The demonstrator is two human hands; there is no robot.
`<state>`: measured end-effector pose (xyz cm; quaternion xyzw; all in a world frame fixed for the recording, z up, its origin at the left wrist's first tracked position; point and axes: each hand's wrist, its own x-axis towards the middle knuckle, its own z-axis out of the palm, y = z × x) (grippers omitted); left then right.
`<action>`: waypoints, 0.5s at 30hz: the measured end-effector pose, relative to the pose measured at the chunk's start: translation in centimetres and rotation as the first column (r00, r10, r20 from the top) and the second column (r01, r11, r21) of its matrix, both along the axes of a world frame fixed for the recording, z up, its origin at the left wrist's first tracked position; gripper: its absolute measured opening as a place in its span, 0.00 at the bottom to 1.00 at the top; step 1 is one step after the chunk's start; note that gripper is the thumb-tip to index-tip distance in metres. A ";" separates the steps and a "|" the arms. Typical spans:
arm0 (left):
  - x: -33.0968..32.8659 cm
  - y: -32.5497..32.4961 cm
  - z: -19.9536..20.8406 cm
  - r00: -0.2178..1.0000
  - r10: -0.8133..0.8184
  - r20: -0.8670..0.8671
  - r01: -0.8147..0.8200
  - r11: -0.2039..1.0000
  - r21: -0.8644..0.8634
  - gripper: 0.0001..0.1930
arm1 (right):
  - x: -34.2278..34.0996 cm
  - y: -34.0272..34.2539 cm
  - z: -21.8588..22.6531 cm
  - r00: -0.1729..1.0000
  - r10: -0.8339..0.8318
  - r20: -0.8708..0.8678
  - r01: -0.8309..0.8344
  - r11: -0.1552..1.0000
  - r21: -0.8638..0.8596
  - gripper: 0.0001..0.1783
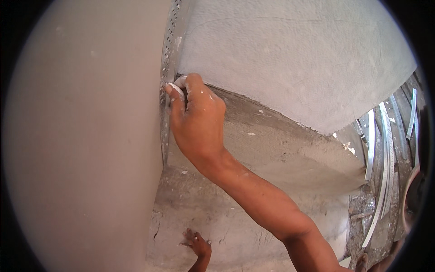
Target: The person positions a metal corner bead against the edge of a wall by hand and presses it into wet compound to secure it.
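My right hand (198,115) reaches up across the wall with its fingers bent in a pinch. Thumb and fingertips, smeared with white plaster, close on the edge of a perforated metal corner bead (171,41). This bead runs along the corner beside a smooth pale panel (86,136); part of it is hidden behind the hand. Lower down, my left hand (198,245) lies with its fingers spread against the rough grey wall surface (267,158), apart from the bead.
Pale plaster (294,59) covers the upper wall and ends in a ragged edge. Several metal strips (386,158) lie on the littered floor at the right. A round container (410,199) stands at the far right, partly cut off by the dark rim.
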<state>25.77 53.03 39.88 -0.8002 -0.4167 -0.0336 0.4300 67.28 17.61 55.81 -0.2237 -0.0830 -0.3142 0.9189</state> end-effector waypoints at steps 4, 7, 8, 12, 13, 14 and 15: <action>0.3 -0.4 -0.4 0.999 0.050 -0.002 -0.049 0.998 0.025 0.45 | 0.0 0.2 -0.3 1.000 0.014 0.010 -0.014 1.000 -0.001 0.08; 0.3 -0.3 -0.4 0.999 0.053 -0.005 -0.052 0.998 0.018 0.43 | 0.1 0.2 -0.5 0.999 -0.035 0.004 0.035 0.998 -0.049 0.08; 0.1 0.0 -0.3 0.999 0.041 -0.010 -0.041 0.999 0.017 0.42 | 0.0 0.1 -0.5 1.000 -0.026 0.004 0.026 0.998 -0.057 0.08; 0.0 0.7 -0.3 0.998 0.056 -0.026 -0.056 0.998 0.012 0.41 | -0.1 0.4 -0.2 0.997 -0.076 0.033 0.076 0.997 0.002 0.10; 0.0 0.7 -0.3 0.999 0.048 -0.026 -0.047 0.999 0.020 0.41 | -0.3 0.4 -0.3 0.998 -0.041 0.047 0.040 0.999 0.011 0.11; -0.1 0.7 -0.4 0.999 0.040 -0.027 -0.039 0.999 0.027 0.41 | -0.7 0.3 -0.5 0.998 -0.004 0.061 0.003 1.000 0.018 0.12; -0.2 0.7 -0.4 0.999 0.033 -0.027 -0.032 0.999 0.035 0.41 | -1.0 0.2 -0.6 0.997 0.032 0.076 -0.034 0.999 0.026 0.13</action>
